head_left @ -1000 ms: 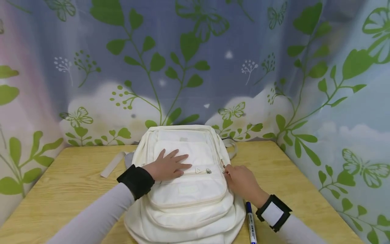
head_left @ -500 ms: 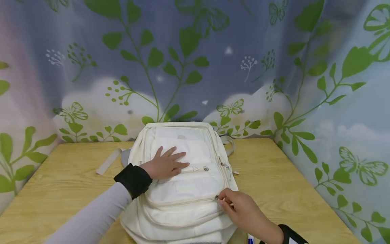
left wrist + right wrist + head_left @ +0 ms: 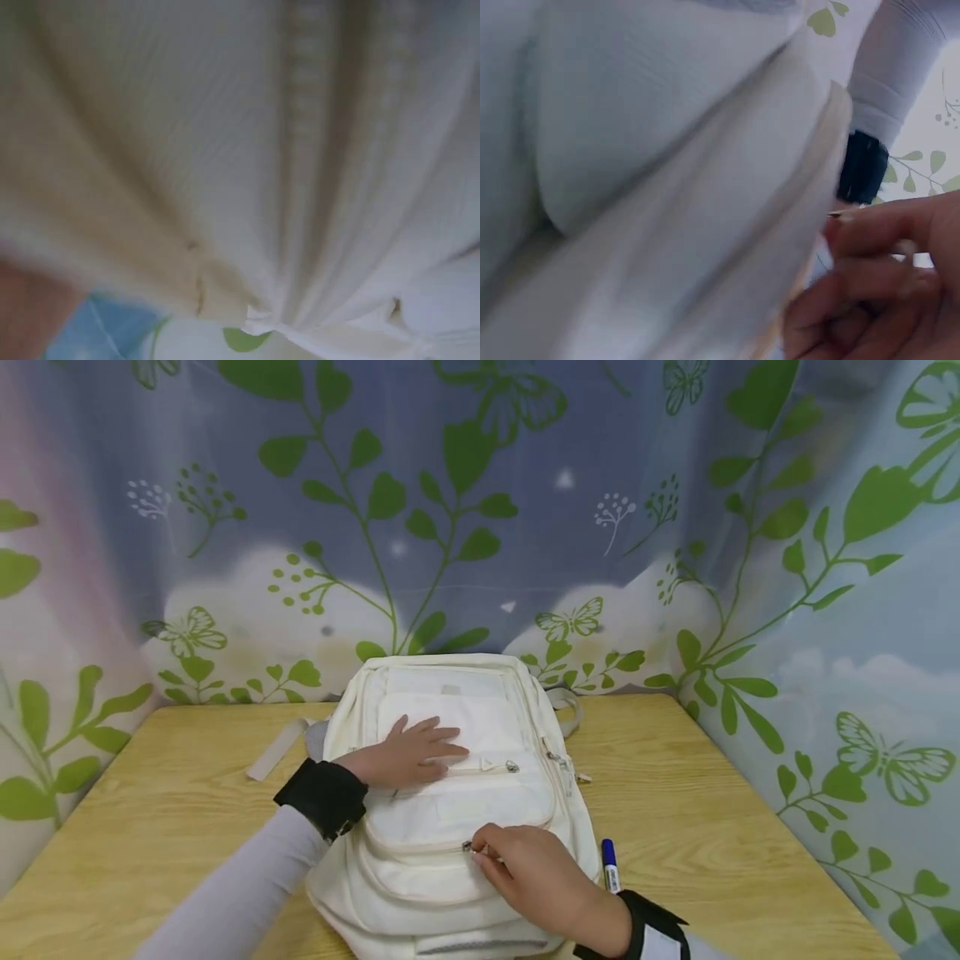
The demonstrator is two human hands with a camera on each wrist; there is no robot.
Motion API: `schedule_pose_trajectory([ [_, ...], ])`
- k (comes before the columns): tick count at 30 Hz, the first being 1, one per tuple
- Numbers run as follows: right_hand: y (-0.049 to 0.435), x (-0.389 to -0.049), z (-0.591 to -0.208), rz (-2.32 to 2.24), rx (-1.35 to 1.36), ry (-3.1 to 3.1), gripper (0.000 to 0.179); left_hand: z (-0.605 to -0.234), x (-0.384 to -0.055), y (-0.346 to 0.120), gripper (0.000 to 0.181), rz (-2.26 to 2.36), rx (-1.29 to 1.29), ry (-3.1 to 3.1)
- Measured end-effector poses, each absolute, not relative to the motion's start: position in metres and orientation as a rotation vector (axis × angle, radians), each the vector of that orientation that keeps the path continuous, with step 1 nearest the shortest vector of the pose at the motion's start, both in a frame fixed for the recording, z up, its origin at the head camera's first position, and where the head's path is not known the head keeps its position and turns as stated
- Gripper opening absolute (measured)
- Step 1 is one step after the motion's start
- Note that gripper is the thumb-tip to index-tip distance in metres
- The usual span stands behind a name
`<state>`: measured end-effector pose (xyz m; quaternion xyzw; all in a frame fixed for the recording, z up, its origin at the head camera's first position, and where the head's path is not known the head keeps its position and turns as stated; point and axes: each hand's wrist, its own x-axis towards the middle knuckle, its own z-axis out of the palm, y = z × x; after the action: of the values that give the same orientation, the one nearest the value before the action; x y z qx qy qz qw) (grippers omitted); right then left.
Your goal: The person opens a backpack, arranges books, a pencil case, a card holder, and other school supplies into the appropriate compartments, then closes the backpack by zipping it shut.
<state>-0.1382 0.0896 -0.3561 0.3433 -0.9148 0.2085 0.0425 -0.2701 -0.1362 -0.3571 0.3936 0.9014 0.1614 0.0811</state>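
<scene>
A white backpack (image 3: 457, 810) lies on the wooden table with its front pockets facing up. My left hand (image 3: 408, 753) rests on the upper front pocket, fingers spread, beside a short horizontal zipper. With thumb and forefinger my right hand (image 3: 536, 872) pinches a small zipper pull (image 3: 468, 846) at the middle of the curved lower edge of the front pocket. In the right wrist view the curled fingers (image 3: 885, 300) of that hand show beside the bag's folds. The left wrist view holds mostly blurred white fabric (image 3: 187, 150).
A blue-capped marker (image 3: 610, 864) lies on the table (image 3: 712, 827) right of the bag, partly behind my right wrist. A loose strap (image 3: 277, 750) sticks out at the left, and a strap loop (image 3: 567, 710) at the right. A patterned curtain (image 3: 465, 527) hangs behind.
My right hand has moved from the bag's right side down round the pocket's corner, then left along its lower edge with the zipper pull. My left hand stays on the upper pocket.
</scene>
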Motion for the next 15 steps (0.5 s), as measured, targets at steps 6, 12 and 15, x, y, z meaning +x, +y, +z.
schedule_pose_trajectory([
  [6, 0.097, -0.133, -0.350, 0.753, 0.968, -2.760, 0.010, -0.340, -0.212, -0.135, 0.032, 0.719, 1.347, 2.652],
  [12, 0.092, -0.124, -0.354, 1.032, 1.041, -2.617, 0.002, -0.339, -0.161, -0.110, 0.004, 0.608, 1.496, 2.780],
  [15, 0.088, -0.121, -0.355, 1.104, 1.109, -2.603, 0.008, -0.344, -0.152, -0.106, 0.018, 0.627, 1.432, 2.792],
])
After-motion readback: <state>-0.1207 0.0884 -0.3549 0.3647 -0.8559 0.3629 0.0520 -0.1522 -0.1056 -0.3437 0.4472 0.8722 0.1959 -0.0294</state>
